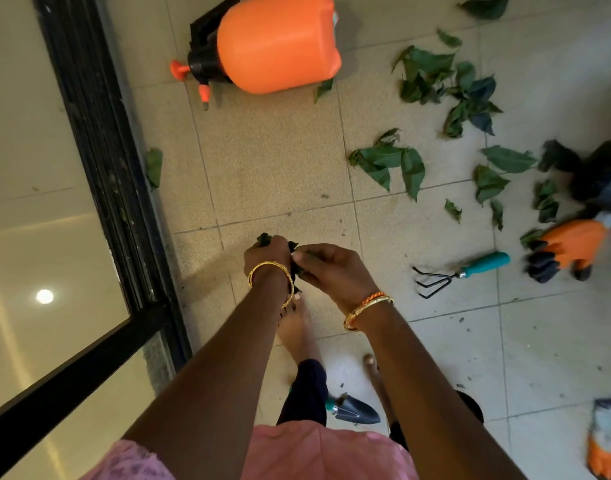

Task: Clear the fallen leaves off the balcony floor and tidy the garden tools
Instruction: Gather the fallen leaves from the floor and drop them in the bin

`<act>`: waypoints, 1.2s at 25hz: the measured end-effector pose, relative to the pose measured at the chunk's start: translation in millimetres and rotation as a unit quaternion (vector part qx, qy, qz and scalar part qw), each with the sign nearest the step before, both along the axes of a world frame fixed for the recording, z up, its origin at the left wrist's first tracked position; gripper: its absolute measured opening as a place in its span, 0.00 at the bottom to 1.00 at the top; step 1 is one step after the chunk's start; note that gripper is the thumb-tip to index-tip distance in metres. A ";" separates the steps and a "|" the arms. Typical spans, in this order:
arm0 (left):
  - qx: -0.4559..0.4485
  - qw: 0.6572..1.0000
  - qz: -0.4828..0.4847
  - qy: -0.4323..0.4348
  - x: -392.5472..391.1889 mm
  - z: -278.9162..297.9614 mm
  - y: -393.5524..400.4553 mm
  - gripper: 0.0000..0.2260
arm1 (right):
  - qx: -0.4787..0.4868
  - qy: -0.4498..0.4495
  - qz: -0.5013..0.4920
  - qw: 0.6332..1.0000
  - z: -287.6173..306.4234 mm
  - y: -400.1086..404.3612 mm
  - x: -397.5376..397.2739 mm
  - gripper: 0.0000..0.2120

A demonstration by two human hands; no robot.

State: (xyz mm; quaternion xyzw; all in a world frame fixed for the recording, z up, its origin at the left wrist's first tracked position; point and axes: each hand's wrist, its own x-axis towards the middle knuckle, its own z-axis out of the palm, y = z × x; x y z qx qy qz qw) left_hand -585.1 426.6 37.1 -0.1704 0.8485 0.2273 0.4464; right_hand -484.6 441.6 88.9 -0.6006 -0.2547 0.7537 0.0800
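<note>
Head view, beige tiled floor (279, 161), scattered leaves (390, 161), both hands (297, 265) gripping gathered leaves, sliding door frame (99, 140).

We see a big orange sprayer (279, 43) with a black top. The leaves (390, 162) are dark green. The floor (279, 161) has pale beige tiles with tiny speckles. The little rake (459, 273) has a teal handle and black prongs. The glove (567, 249) is orange with dark fingertips. The small trowel (354, 408) is dark grey. We wear gold bangles (271, 277) and a pink top (314, 452). The door frame (99, 140) is black.
</note>
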 end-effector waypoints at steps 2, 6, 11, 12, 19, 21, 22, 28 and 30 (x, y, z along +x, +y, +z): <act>-0.007 1.000 -0.016 0.008 3.0 5.8 4.9 0.09 | 0.064 -0.058 0.060 0.994 7.7 0.9 3.5 0.06; 0.013 0.998 -0.039 -0.041 13.7 24.1 17.4 0.07 | 0.115 -0.158 0.053 0.979 18.6 12.4 3.2 0.09; 0.060 0.990 -0.045 -0.122 27.0 47.8 39.7 0.10 | 0.107 -0.189 0.010 0.976 23.7 40.1 7.1 0.15; 0.062 0.990 -0.054 -0.118 29.7 50.2 44.2 0.11 | 0.112 -0.196 0.033 0.974 22.6 47.0 8.6 0.15; 0.020 0.998 -0.023 -0.060 35.5 19.5 65.0 0.13 | -0.053 0.006 0.074 0.996 -7.9 96.8 28.9 0.15; 0.019 0.995 -0.041 -0.089 34.7 11.3 73.6 0.11 | -0.073 -0.021 0.040 0.996 -22.7 109.5 41.9 0.12; 0.020 0.993 -0.049 -0.106 34.5 7.9 78.1 0.10 | -0.031 -0.082 0.059 0.994 -36.3 113.5 50.0 0.11; 0.020 0.988 -0.113 -0.102 29.5 -21.9 109.9 0.08 | 0.223 -0.297 0.285 0.884 -121.0 155.7 75.5 0.32; 0.025 0.986 -0.135 -0.099 24.1 -37.5 117.2 0.09 | 0.251 -0.321 0.312 0.859 -144.0 177.8 71.8 0.43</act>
